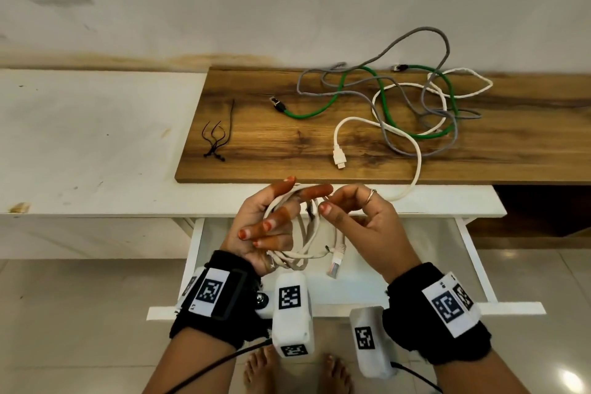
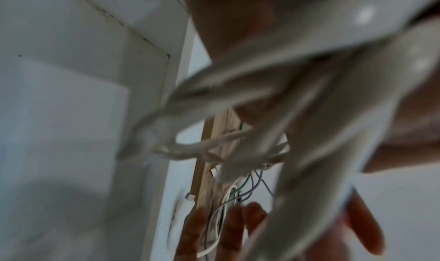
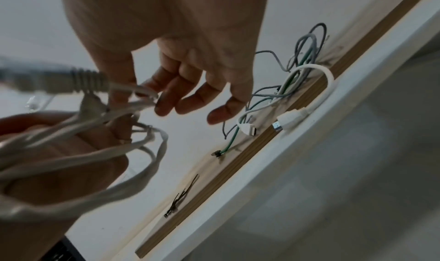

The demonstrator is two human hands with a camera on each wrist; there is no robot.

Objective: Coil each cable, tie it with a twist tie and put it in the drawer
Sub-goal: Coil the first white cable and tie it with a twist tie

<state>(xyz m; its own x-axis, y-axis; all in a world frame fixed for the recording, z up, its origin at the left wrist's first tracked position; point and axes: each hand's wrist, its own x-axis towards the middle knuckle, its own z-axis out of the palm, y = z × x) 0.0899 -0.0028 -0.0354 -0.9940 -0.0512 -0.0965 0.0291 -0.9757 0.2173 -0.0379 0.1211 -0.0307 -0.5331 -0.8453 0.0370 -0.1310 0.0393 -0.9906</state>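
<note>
Over the open white drawer (image 1: 473,261) my left hand (image 1: 271,208) grips an off-white cable coil (image 1: 300,235) of several loops. One plug (image 1: 335,261) dangles from its lower edge. My right hand (image 1: 327,203) pinches a thin dark twist tie (image 1: 308,209) at the top of the coil. In the right wrist view the right hand (image 3: 140,95) has its thumb and forefinger at the strands, and the coil (image 3: 95,152) crosses my left palm. The left wrist view shows the coil (image 2: 238,95) close and blurred.
A wooden board (image 1: 271,150) lies on the white counter beyond the drawer. On it are spare black twist ties (image 1: 216,141), a green cable (image 1: 319,107), a grey cable (image 1: 412,41) and a white cable (image 1: 340,157), all tangled at the right. Bare feet stand on the tiled floor below.
</note>
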